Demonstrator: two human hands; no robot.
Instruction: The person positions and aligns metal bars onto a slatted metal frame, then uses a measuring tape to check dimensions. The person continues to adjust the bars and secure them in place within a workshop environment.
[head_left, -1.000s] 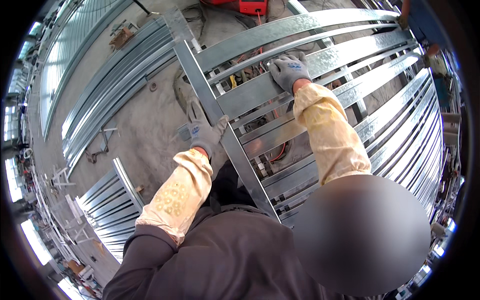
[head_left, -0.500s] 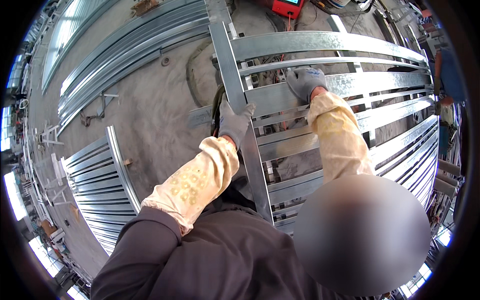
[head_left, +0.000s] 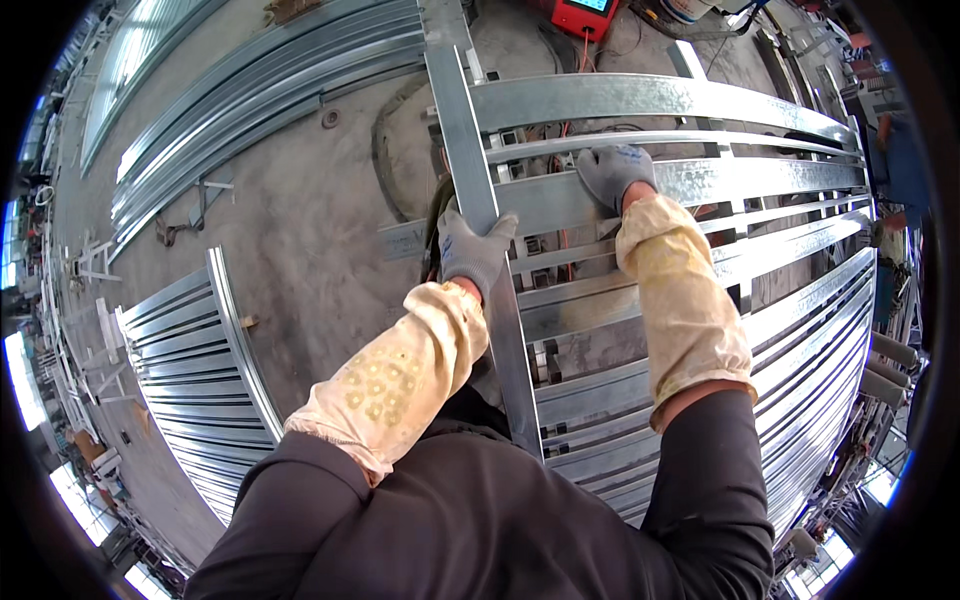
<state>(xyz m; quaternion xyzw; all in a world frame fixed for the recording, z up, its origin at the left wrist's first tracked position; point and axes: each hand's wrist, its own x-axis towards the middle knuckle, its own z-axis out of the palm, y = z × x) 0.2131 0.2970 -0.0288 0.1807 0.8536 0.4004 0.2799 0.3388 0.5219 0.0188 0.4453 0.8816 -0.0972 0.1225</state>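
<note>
A galvanised metal frame with several slats (head_left: 690, 97) running left to right lies before me. Its long end rail (head_left: 465, 140) runs away from my body. My left hand (head_left: 474, 248), in a grey glove, is closed around that rail, thumb across its top; its other fingers are partly hidden. In a matching glove, my right hand (head_left: 614, 178) is closed over a wide slat (head_left: 715, 180), its fingertips out of sight. Cream sleeve covers are on both forearms.
A smaller slatted panel (head_left: 232, 345) stands at left. Long metal profiles (head_left: 290, 90) lie stacked at the far left. Beyond the frame are a red device with a screen (head_left: 584, 18) and a dark hose (head_left: 380, 150). Another person (head_left: 897, 150) is at the far right edge.
The frame and both hands sit slightly lower in the picture. Both hands keep their hold. My right upper arm now shows where a blurred round patch was.
</note>
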